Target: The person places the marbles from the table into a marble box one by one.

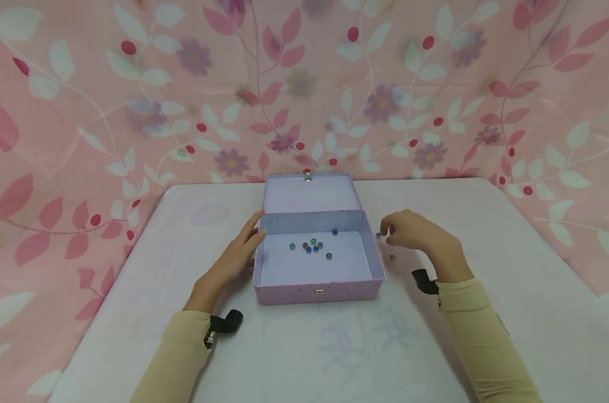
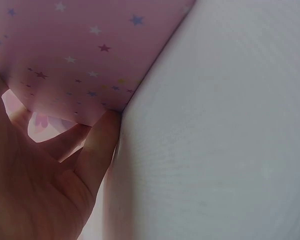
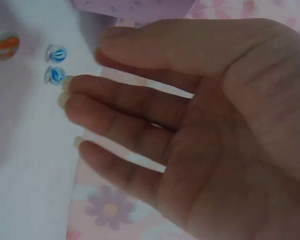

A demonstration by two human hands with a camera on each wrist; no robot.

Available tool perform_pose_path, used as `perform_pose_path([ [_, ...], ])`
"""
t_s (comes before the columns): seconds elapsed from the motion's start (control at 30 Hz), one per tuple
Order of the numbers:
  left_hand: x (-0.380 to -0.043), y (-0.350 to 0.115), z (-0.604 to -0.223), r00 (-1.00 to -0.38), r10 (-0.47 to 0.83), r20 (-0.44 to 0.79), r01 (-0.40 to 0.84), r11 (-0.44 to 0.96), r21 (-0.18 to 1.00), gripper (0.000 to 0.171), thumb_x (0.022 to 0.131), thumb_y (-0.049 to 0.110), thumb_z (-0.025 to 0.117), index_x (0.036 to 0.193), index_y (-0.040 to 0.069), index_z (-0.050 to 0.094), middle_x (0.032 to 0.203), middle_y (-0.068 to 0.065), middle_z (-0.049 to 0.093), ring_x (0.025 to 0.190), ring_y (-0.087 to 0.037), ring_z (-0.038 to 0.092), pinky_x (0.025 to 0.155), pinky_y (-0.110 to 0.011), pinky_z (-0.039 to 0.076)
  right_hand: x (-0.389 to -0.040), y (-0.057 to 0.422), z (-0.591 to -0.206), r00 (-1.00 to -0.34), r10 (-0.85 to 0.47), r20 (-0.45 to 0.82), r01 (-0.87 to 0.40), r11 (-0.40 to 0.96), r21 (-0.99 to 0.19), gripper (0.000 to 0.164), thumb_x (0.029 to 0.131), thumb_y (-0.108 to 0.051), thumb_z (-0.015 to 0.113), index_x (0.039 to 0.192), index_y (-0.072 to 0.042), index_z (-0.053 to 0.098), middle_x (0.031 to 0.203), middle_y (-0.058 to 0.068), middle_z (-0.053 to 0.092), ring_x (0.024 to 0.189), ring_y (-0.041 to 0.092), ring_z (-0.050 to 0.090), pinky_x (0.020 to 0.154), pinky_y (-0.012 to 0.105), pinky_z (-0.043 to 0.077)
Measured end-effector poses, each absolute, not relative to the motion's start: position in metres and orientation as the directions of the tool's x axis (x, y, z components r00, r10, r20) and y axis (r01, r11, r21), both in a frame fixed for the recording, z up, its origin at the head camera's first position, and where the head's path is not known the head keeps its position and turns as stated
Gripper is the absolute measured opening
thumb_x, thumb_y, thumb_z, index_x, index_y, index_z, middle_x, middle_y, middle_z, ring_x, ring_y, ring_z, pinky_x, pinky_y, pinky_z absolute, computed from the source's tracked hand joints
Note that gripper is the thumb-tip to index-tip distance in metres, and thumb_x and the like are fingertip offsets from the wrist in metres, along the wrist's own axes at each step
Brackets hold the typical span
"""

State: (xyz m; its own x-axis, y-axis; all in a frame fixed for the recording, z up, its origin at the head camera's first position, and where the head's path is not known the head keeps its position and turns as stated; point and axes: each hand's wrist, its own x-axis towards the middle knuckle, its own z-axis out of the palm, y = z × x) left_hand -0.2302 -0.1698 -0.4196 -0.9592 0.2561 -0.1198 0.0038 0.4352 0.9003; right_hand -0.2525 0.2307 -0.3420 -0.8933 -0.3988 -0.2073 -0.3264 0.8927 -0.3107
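Note:
A lilac tin box point(image 1: 319, 294) stands with its lid point(image 1: 312, 193) folded back, and several small glass marbles point(image 1: 315, 249) lie on its floor. My left hand point(image 1: 236, 257) rests against the left side, its fingertips touching the star-patterned wall point(image 2: 85, 65). To the right of the tin, my right hand point(image 1: 415, 232) hovers with loosely bent fingers and thumb apart, holding nothing visible. Just beyond its fingertips in the right wrist view are two blue-swirled marbles point(image 3: 55, 75). An orange-swirled marble point(image 3: 5, 45) lies a little farther off.
A pale cloth covers the table point(image 1: 294, 358). Behind and around it hangs a pink floral curtain point(image 1: 304, 89). Each sleeve has a black wrist camera mount point(image 1: 227, 322) at its cuff.

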Motion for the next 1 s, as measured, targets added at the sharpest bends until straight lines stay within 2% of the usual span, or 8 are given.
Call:
perform_pose_path([
  [0.17,-0.23,-0.17,-0.42,-0.958,0.261,-0.118,0.005,0.427,0.904,0.054,0.102,0.061,0.037,0.149,0.062,0.011,0.166,-0.011,0.019,0.148,-0.042,0.031,0.102,-0.061,0.047,-0.253,0.236,-0.346,-0.874,-0.369,-0.318,-0.271,0.91,-0.313,0.024,0.08,-0.008,0.067,0.103,-0.003,0.071,0.101,0.013,0.068,0.089,0.025,0.06,0.078,0.041,0.052],
  [0.37,-0.23,-0.17,-0.419,-0.96,0.256,-0.117,0.004,0.428,0.904,0.053,0.103,0.058,0.037,0.15,0.061,0.012,0.166,-0.01,0.019,0.148,-0.041,0.032,0.103,-0.061,0.047,-0.251,0.237,-0.353,-0.87,-0.291,-0.398,-0.163,0.932,-0.325,0.015,0.079,-0.014,0.074,0.094,-0.011,0.072,0.101,0.007,0.064,0.092,0.024,0.055,0.077,0.037,0.048],
  [0.53,-0.229,-0.17,-0.418,-0.96,0.252,-0.118,0.004,0.436,0.9,0.054,0.104,0.055,0.037,0.151,0.059,0.012,0.166,-0.01,0.021,0.146,-0.041,0.035,0.103,-0.06,0.047,-0.254,0.236,-0.362,-0.861,-0.312,-0.401,-0.203,0.935,-0.291,0.006,0.079,-0.011,0.07,0.085,-0.013,0.069,0.09,0.004,0.061,0.081,0.021,0.052,0.067,0.032,0.043],
  [0.67,-0.229,-0.17,-0.417,-0.959,0.258,-0.116,0.008,0.432,0.902,0.054,0.104,0.055,0.037,0.151,0.059,0.011,0.166,-0.01,0.02,0.146,-0.041,0.034,0.102,-0.06,0.048,-0.255,0.234,-0.366,-0.855,-0.346,-0.387,-0.246,0.926,-0.287,0.006,0.076,-0.006,0.066,0.079,-0.012,0.067,0.079,0.002,0.056,0.072,0.017,0.048,0.06,0.029,0.038],
  [1.0,-0.23,-0.17,-0.419,-0.959,0.26,-0.117,0.007,0.431,0.902,0.053,0.104,0.055,0.036,0.15,0.061,0.011,0.166,-0.009,0.019,0.149,-0.04,0.031,0.103,-0.06,0.047,-0.256,0.23,-0.368,-0.853,-0.38,-0.359,-0.272,0.909,-0.316,0.013,0.075,0.004,0.06,0.075,-0.008,0.063,0.074,0.003,0.053,0.07,0.017,0.048,0.059,0.028,0.037],
])
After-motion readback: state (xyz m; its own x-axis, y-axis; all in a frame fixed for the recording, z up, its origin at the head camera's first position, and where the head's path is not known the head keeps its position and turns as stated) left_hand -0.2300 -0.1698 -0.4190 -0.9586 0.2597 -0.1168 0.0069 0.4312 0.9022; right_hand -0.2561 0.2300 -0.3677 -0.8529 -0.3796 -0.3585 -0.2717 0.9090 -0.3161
